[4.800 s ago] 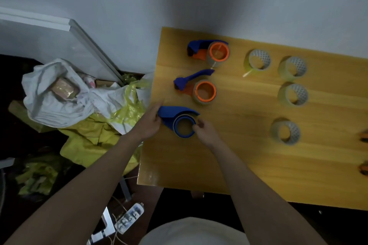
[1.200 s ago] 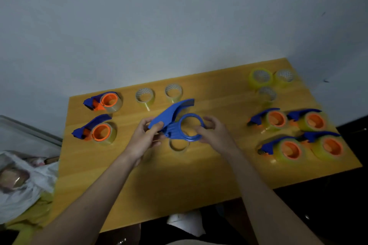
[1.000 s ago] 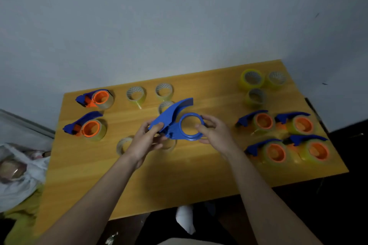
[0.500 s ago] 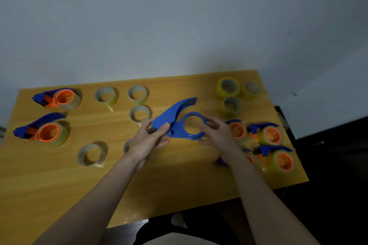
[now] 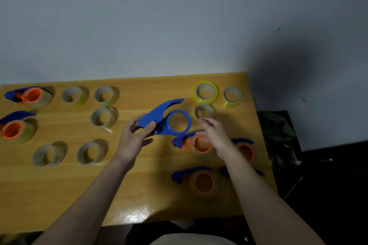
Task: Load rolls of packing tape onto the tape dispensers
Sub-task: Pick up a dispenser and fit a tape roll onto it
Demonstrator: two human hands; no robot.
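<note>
The left hand (image 5: 133, 139) pinches the handle of an empty blue dispenser (image 5: 166, 119), holding it above the middle of the wooden table (image 5: 59, 195). The right hand (image 5: 214, 135), fingers loosely spread and holding nothing, hovers just right of the dispenser's ring. A clear roll (image 5: 204, 111) lies just beyond that ring; a loaded dispenser (image 5: 196, 144) sits below it.

bare forearms (image 5: 95, 191), no sleeves, light top (image 5: 191, 239)

Dim, soft blur, glare on table (image 5: 137, 216)
</note>
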